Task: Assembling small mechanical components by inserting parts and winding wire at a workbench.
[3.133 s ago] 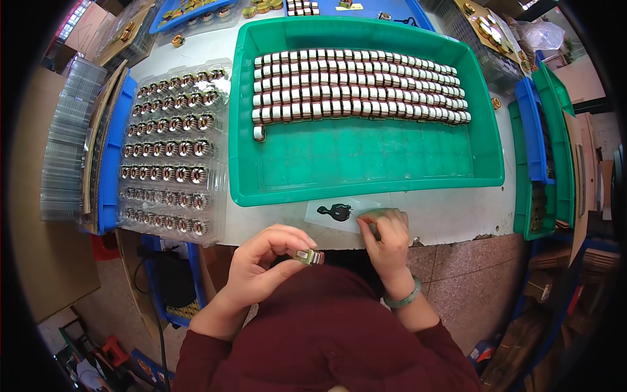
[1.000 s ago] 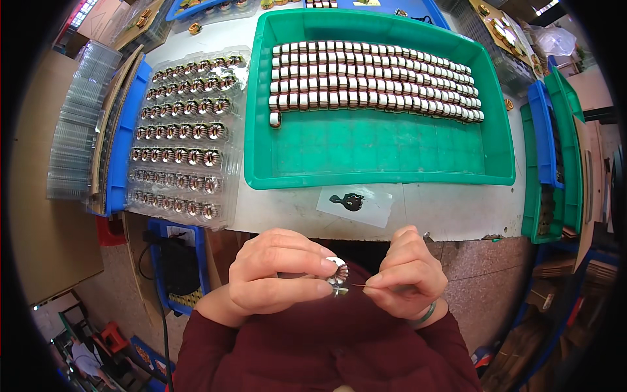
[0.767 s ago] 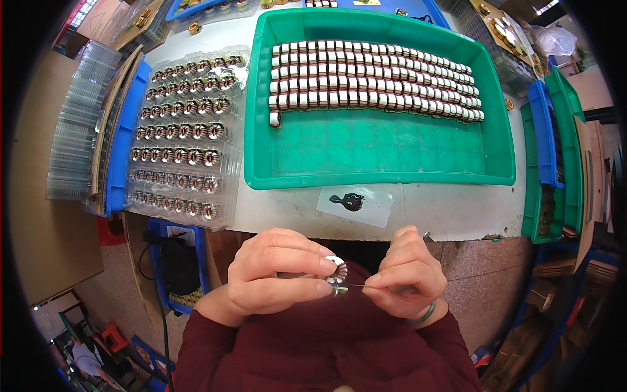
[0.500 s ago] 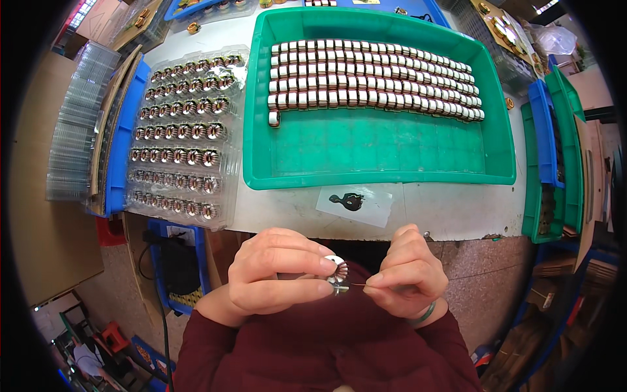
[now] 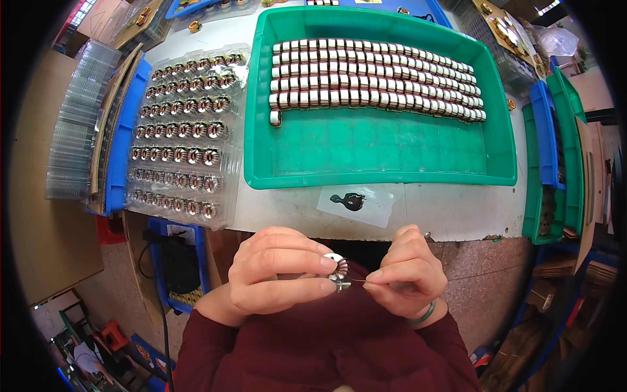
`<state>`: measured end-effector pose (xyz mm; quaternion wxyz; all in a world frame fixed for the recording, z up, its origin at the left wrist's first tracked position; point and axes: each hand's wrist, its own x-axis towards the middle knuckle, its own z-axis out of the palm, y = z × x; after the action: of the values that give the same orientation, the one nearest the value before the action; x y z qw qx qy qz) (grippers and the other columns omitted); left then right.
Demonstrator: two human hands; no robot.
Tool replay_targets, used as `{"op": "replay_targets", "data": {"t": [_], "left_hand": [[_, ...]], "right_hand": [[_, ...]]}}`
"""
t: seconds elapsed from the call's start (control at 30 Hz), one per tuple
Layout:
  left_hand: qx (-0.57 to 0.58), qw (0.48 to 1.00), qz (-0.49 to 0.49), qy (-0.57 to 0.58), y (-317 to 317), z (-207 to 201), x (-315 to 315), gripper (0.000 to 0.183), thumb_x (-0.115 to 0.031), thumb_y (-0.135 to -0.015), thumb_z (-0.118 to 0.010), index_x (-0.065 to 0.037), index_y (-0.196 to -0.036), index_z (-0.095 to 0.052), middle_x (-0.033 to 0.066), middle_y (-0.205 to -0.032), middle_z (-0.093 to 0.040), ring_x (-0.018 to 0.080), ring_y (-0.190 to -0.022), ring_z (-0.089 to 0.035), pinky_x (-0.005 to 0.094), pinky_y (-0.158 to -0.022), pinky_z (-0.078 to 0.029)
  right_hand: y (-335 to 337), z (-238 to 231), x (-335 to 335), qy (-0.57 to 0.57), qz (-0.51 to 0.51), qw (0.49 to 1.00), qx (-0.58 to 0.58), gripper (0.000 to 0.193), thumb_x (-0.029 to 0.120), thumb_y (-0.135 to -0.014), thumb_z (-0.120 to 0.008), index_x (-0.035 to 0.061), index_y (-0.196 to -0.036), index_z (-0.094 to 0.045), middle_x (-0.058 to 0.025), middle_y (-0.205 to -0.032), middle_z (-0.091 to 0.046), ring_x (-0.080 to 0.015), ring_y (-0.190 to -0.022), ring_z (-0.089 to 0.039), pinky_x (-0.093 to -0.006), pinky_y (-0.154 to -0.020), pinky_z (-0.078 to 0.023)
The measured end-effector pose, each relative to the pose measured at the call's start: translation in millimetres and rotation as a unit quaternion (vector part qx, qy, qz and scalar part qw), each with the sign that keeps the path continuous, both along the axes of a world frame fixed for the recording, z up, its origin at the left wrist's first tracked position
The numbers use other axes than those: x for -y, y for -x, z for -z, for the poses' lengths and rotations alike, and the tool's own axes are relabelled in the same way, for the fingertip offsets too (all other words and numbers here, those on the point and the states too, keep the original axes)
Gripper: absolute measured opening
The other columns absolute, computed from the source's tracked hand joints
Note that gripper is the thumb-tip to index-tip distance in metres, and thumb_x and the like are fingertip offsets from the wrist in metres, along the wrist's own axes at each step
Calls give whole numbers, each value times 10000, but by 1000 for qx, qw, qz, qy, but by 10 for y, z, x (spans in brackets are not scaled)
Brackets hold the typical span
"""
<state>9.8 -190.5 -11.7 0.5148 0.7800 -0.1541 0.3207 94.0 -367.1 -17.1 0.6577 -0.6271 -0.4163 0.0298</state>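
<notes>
In front of my chest, my left hand (image 5: 277, 269) pinches a small ring-shaped wire-wound coil (image 5: 339, 266) between thumb and fingers. White ring faces and dark copper-coloured turns show on it, and a small shiny piece sticks out at its lower end beside my thumb tip; what that piece is I cannot make out. A thin copper wire (image 5: 359, 281) runs from the coil's lower side to my right hand (image 5: 408, 274), closed in a pinch on the wire's end. Both hands are held just off the table's near edge.
A green tray (image 5: 379, 178) holds rows of white-topped coils. Left of it, a clear blister tray (image 5: 228, 157) carries rows of wound coils. A paper sheet (image 5: 379, 212) with a dark blot lies at the near edge. Blue and green bins (image 5: 552, 144) stand right.
Both hands keep nearly the same place and grip. The wire's visible stretch between coil and right hand looks slightly different in angle, and the coil is tilted a little.
</notes>
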Motion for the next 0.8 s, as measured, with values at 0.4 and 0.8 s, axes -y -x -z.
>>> {"op": "replay_targets", "data": {"t": [0.4,0.8], "left_hand": [[-14,997,-27,75,-8,7,13,116,-1,-707,-676,-71,-795,-649,59,-929,-624,201,-797,-618,287,-677,-506],[-28,995,-36,89,-1,119,-29,177,28,-711,-675,-71,-841,-607,62,-930,-621,206,-793,-619,308,-700,-514]], "right_hand": [[-131,457,12,164,182,969,28,117,-9,-647,-673,73,-692,-603,4,-644,-522,-128,-594,-424,-264,-629,-357],[-133,818,38,271,205,935,98,99,25,-683,-679,88,-703,-605,16,-633,-529,-146,-590,-446,-258,-676,-369]]}}
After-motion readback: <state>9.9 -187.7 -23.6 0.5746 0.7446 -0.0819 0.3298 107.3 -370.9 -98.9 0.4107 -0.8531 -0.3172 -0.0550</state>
